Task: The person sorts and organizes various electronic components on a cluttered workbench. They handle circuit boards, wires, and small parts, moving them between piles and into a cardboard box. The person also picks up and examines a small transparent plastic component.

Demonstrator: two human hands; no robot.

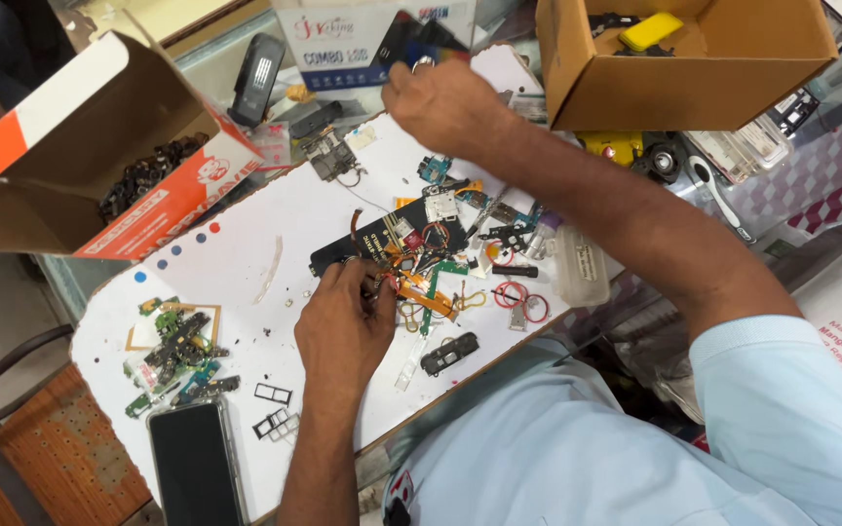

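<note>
Your left hand [343, 326], at frame centre, pinches small orange ribbon parts [419, 292] beside the black phone board [392, 239]. Your right hand [440, 102], upper centre, is closed around a small dark item; what it is cannot be told. Both work over the white board [246, 253]. A cardboard box [723, 68] sits upper right, a phone [195, 463] lower left.

Cardboard, plastic and bare circuit parts under my grips

My left grip [343, 326] rested on a thin, glossy orange flex ribbon [428, 300] beside a matt black phone board [382, 244], on a smooth white matt work board [246, 263] that lay over the table. My right grip [440, 102] was at a glossy printed carton [343, 39]. The brown boxes [723, 68] were rough, matt cardboard; the black phone [192, 468] had a glossy glass face; my sleeve [791, 390] was soft pale-blue cloth.
</note>
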